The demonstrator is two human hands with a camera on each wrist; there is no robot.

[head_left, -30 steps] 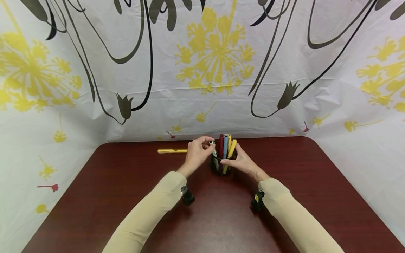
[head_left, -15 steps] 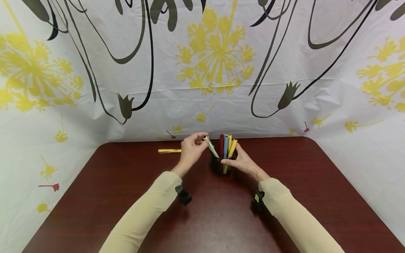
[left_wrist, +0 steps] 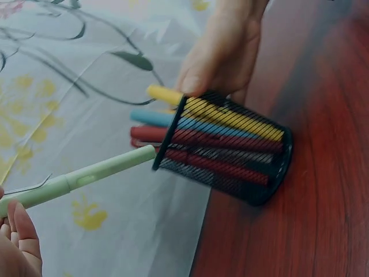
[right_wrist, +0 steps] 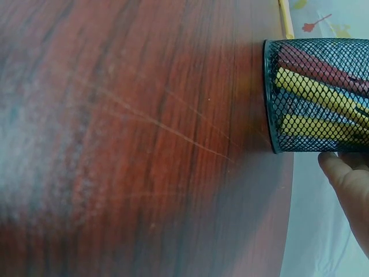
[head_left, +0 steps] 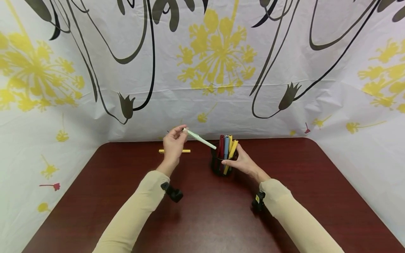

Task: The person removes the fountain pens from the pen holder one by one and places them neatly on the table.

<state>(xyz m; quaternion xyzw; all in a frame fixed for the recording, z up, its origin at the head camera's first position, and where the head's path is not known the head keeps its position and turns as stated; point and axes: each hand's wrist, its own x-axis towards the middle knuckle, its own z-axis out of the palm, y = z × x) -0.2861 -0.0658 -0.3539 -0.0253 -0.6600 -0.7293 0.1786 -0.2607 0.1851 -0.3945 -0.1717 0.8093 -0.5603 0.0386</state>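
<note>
My left hand (head_left: 172, 146) pinches a pale green pen (head_left: 202, 139) near its capped end, where a metal clip shows in the left wrist view. The pen slants down to the right, and its far end is at the rim of a black mesh pen cup (left_wrist: 230, 187). Around the cup's right side my right hand (head_left: 245, 162) holds on with thumb and fingers; the cup stands upright on the table. Inside it are red pens (head_left: 221, 147), a blue pen (head_left: 226, 146) and yellow pens (head_left: 233, 148).
Behind my left hand a yellow pen (head_left: 186, 151) lies on the dark red wooden table (head_left: 215, 218), near its back edge. A white sheet (head_left: 202, 105) with yellow and grey flower prints hangs beyond the table.
My left hand has drawn the pale green pen up and left out of the cup, tilting it closer to level. The right hand has stayed on the cup.
</note>
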